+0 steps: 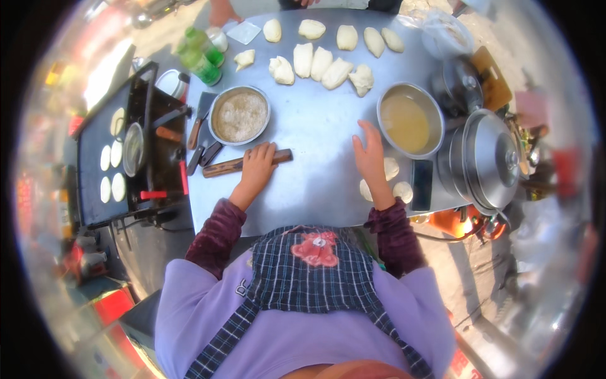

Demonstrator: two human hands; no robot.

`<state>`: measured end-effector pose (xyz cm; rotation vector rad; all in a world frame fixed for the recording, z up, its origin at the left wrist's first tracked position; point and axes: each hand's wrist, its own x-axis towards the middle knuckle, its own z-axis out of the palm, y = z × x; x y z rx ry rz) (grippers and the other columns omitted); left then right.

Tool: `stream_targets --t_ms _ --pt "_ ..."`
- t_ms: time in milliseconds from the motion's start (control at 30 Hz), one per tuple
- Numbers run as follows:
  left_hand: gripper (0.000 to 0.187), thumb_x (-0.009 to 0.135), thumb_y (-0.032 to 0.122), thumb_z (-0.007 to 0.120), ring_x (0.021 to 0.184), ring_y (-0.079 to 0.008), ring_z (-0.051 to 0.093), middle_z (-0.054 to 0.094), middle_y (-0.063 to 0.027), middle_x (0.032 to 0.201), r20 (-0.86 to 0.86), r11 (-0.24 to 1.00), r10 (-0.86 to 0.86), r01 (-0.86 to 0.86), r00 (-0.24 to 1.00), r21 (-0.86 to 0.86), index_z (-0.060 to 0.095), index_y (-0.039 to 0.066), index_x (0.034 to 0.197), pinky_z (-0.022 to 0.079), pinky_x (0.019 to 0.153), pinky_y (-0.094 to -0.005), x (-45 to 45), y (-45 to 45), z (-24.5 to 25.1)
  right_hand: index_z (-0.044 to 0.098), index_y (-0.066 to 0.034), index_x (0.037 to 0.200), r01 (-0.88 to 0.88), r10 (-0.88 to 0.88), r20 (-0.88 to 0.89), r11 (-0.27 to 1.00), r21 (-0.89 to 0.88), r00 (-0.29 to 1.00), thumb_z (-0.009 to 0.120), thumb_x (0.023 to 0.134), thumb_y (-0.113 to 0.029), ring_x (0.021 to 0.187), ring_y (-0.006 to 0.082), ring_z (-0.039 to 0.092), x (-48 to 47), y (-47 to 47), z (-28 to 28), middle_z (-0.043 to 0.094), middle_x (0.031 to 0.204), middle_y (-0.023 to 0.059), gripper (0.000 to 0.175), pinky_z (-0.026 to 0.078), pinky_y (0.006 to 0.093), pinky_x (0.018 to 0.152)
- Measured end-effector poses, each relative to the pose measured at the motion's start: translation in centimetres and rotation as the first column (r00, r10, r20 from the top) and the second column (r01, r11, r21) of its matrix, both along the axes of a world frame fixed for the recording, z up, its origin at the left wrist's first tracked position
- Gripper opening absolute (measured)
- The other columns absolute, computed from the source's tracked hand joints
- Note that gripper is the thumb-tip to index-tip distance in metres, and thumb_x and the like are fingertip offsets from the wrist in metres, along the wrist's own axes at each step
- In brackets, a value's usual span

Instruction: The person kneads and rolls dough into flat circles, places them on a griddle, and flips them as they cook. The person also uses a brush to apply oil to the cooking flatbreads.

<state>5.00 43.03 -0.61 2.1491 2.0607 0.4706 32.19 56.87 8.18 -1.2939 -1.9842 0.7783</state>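
My left hand (258,163) lies over a dark wooden rolling stick (222,167), its fingers curled across the far side. Just beyond it, a steel bowl (213,129) holds a pale, floury mixture. My right hand (369,154) holds nothing, fingers apart, beside a metal bowl (440,137) of yellowish liquid. Round flattened dough pieces (403,192) lie by my right wrist, one partly hidden. Farther back on the metal table (312,128) sit several pieces of dough (322,63), some long and smooth, others lumpy.
Left stands a griddle (92,184) with several flat dough rounds. Knives (195,161), a scraper (207,102) and green bottles (203,66) line the table's left side. A phone (421,184) and a lidded steamer pot (494,158) are at right. Another person's hand (223,14) touches the far edge.
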Motion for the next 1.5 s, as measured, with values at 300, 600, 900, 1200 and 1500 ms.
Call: stream_targets --t_ms 300,600,900,1200,1500 --pt "0.056 0.077 0.014 0.071 0.102 -0.0317 0.053 0.057 -0.0130 0.113 -0.019 0.947 0.318 -0.316 0.948 0.057 0.053 0.003 0.128 0.040 0.089 -0.0432 -3.3 -4.6 -0.3 0.029 -0.0006 0.144 0.486 -0.543 0.162 0.824 0.291 0.824 0.076 0.077 -0.016 0.134 0.0486 0.030 -8.2 18.0 -12.2 0.034 0.143 0.0302 0.083 0.026 0.0504 0.112" --pt "0.049 0.082 0.004 0.065 0.110 -0.0368 0.052 0.055 -0.0190 0.120 0.188 0.920 0.346 -0.371 0.919 0.125 0.051 -0.001 0.128 0.039 0.096 -0.0463 -4.1 -5.4 -0.2 0.056 0.0025 0.109 0.716 -0.649 -0.540 0.688 -0.116 0.536 0.067 0.083 -0.008 0.088 0.0269 0.063 -7.3 21.7 -10.9 0.064 0.099 0.0142 0.030 0.050 0.0358 0.080" --pt "0.062 0.106 0.043 0.025 0.138 -0.0266 0.034 0.033 -0.0157 0.150 0.776 0.937 0.186 -0.129 -0.603 -0.326 0.024 0.001 0.150 0.028 0.113 -0.0389 4.6 5.2 9.9 0.051 -0.0091 0.122 -0.673 -0.423 -0.778 0.402 -0.621 0.465 0.041 0.103 -0.044 0.109 0.0181 0.054 -11.1 -5.3 -2.4 0.056 0.120 0.0055 0.041 0.044 0.0344 0.096" --pt "0.062 0.106 0.043 0.017 0.147 -0.0254 0.014 0.018 -0.0124 0.159 0.981 0.978 -0.191 -0.091 -0.022 0.189 0.022 0.001 0.152 0.010 0.118 -0.0347 5.3 3.3 15.5 0.017 0.0004 0.152 -0.412 0.152 -0.700 0.885 -0.218 0.698 0.031 0.104 -0.045 0.145 0.0267 0.021 -12.8 -9.9 7.4 0.021 0.158 0.0133 0.068 0.019 0.0360 0.117" --pt "0.074 0.103 0.053 0.017 0.149 -0.0249 0.008 0.006 -0.0134 0.161 0.935 0.947 -0.315 -0.005 0.162 0.320 0.000 0.002 0.154 0.011 0.119 -0.0364 7.5 -4.4 16.0 0.014 0.0013 0.152 -0.203 0.248 -0.116 0.930 0.308 0.962 0.040 0.101 -0.031 0.145 0.0306 0.020 -13.1 -7.8 8.6 0.018 0.157 0.0191 0.066 0.015 0.0389 0.118"
